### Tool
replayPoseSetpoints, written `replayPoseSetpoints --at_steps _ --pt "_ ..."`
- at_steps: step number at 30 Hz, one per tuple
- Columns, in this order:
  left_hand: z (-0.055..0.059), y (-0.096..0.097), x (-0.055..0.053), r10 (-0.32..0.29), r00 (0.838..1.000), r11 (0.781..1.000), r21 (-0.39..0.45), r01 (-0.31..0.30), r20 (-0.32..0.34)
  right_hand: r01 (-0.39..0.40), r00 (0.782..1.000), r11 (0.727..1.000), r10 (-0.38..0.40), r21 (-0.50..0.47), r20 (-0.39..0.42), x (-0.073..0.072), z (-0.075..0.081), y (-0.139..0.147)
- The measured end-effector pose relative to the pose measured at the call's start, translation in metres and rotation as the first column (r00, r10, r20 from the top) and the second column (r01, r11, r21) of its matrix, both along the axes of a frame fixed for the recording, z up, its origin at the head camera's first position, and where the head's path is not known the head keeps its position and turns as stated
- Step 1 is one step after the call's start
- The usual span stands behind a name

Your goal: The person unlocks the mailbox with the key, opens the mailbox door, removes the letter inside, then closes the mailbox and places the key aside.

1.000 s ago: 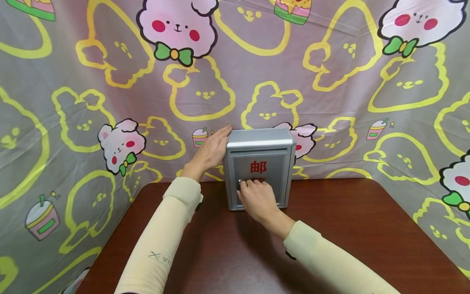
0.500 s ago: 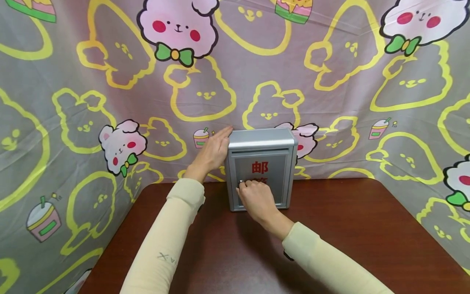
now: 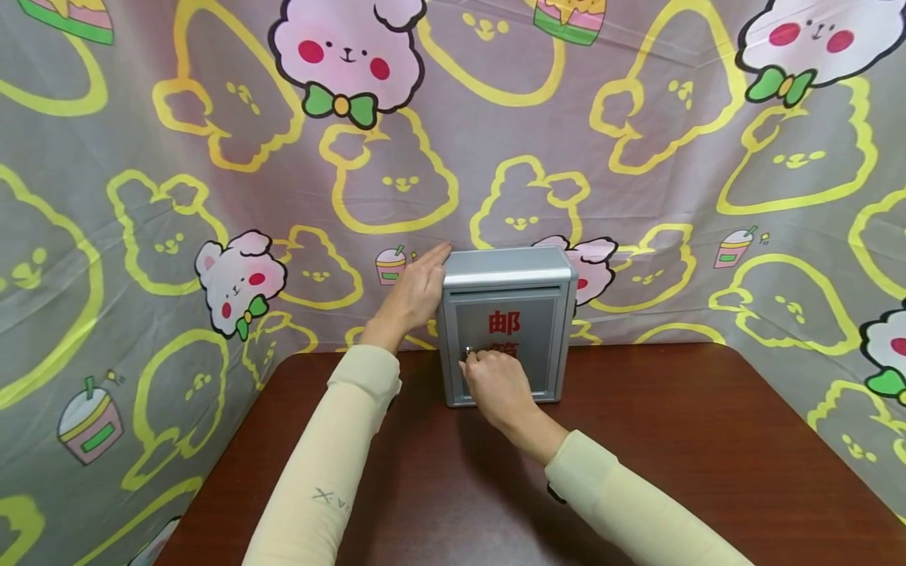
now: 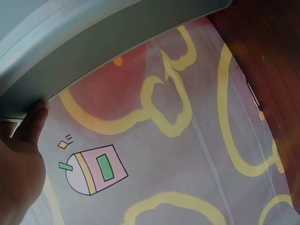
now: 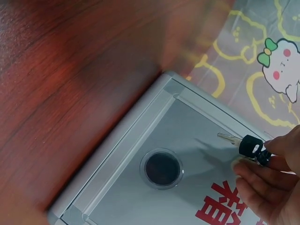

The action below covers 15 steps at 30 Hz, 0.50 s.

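A grey metal mailbox [image 3: 506,271] with red characters stands upright at the back of the table. My left hand [image 3: 414,295] rests with fairly straight fingers against its left side near the top corner; the left wrist view shows the fingertips [image 4: 37,112] touching that side. My right hand [image 3: 501,387] is at the lock on the left part of the mailbox door. In the right wrist view, its thumb and fingers pinch a black-headed key [image 5: 263,158]. Beside it sticks out another key [image 5: 251,146] with its metal blade bare. The lock itself is hidden by the hand and keys.
The brown wooden table [image 3: 637,440] extends in front and to both sides. A patterned cloth [image 3: 637,157] hangs close behind the mailbox and along the sides. A round dark window [image 5: 162,168] is set low in the mailbox door.
My right hand has turned slightly at the lock, its fingers drawn in more tightly. My left hand keeps its place on the mailbox. The whole head view has shifted a little.
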<state>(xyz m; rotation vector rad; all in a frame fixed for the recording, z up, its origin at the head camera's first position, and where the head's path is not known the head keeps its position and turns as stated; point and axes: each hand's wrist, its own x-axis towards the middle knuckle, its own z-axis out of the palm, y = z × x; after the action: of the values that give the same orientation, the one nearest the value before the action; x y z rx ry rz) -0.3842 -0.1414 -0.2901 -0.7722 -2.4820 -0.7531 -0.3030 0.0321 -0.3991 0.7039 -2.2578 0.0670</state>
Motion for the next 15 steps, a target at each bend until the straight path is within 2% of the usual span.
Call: replayPoseSetpoints --at_steps 15 --pt "-0.0004 0.0012 -0.001 0.005 1.0 1.0 0.008 -0.004 -0.02 -0.02 1.0 0.997 0.021 -0.072 0.013 -0.0009 -0.004 -0.0006"
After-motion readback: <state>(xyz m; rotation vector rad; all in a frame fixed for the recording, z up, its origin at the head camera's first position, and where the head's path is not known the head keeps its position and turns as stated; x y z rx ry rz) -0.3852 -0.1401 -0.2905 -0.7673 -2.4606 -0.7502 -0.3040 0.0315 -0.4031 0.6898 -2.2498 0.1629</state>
